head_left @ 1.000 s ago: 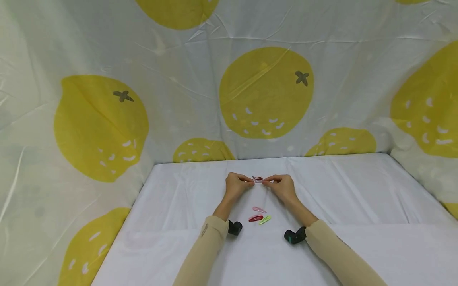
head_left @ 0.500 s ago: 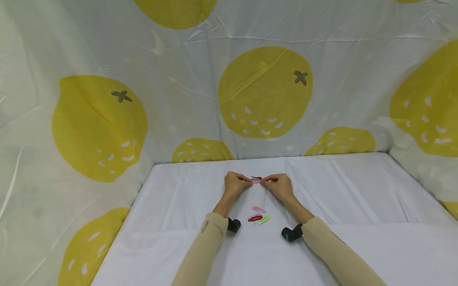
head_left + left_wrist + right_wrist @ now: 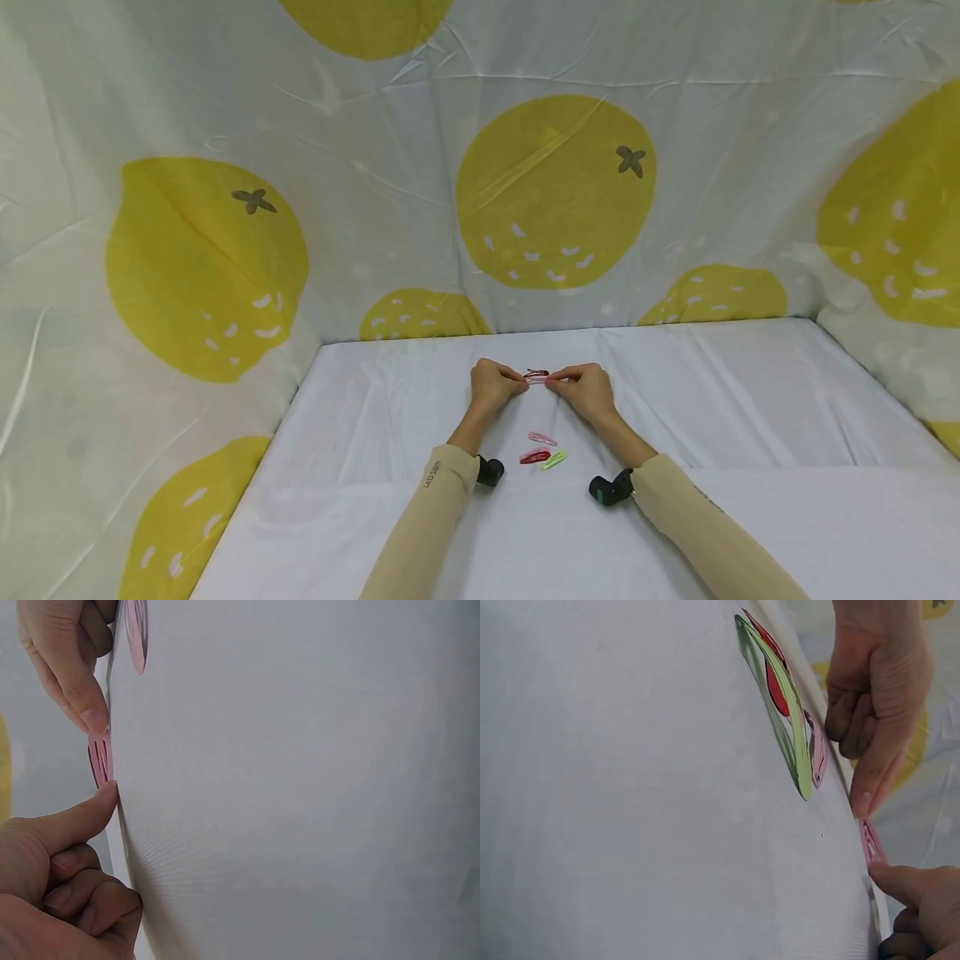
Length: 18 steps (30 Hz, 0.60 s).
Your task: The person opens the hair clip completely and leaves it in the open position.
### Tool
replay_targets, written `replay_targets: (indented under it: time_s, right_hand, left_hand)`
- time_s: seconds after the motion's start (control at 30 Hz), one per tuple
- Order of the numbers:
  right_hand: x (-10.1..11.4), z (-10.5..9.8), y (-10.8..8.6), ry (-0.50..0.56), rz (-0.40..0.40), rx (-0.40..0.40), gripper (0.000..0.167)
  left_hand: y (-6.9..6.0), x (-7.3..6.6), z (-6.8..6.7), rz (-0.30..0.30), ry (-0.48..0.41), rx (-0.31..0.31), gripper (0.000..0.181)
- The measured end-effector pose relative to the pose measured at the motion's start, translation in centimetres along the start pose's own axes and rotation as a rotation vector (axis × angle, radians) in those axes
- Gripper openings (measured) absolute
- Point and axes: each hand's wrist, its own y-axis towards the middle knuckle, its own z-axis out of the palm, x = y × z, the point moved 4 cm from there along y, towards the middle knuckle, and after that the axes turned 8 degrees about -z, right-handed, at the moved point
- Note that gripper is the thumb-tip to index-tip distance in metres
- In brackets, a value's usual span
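Note:
In the head view my left hand (image 3: 495, 386) and right hand (image 3: 588, 388) face each other near the back of the white table. Between them is a pink snap hair clip (image 3: 100, 760), one end pinched by each hand's thumb and fingers. Part of each end is covered by fingertips. Just behind it in the head view lies a dark red hair clip (image 3: 537, 372). Closer to me on the cloth are a pink hair clip (image 3: 542, 438), a red one (image 3: 536, 457) and a lime green one (image 3: 555, 460), the last standing out in the right wrist view.
White cloth (image 3: 360, 533) with creases covers the table (image 3: 750, 517). Behind and at the sides hangs a curtain (image 3: 390, 192) printed with yellow lemons. Black wrist cameras, such as the right one (image 3: 611, 487), sit under the beige sleeves (image 3: 423, 525).
Both hands keep their grip on the pink hair clip and have shifted very slightly left with the view. The clips on the cloth stay where they lay.

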Motion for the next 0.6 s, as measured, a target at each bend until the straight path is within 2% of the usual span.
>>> replay_targets:
  time_s: [0.2, 0.4, 0.5, 0.6]
  right_hand:
    - [0.0, -0.1, -0.1, 0.002, 0.012, 0.005, 0.012]
    - [0.2, -0.4, -0.5, 0.092, 0.059, 0.011, 0.019]
    - [0.3, -0.8, -0.9, 0.119, 0.088, 0.045, 0.022]
    - [0.9, -1.0, -2.0, 0.114, 0.109, 0.125, 0.023]
  left_hand:
    - [-0.2, -0.1, -0.1, -0.01, -0.005, -0.002, 0.008]
    - [-1.1, 0.2, -1.1, -0.059, -0.052, 0.009, 0.011]
    - [-1.9, 0.5, -1.8, -0.074, -0.058, 0.077, 0.012]
    - [-3.1, 0.8, -2.4, -0.074, -0.049, 0.178, 0.012]
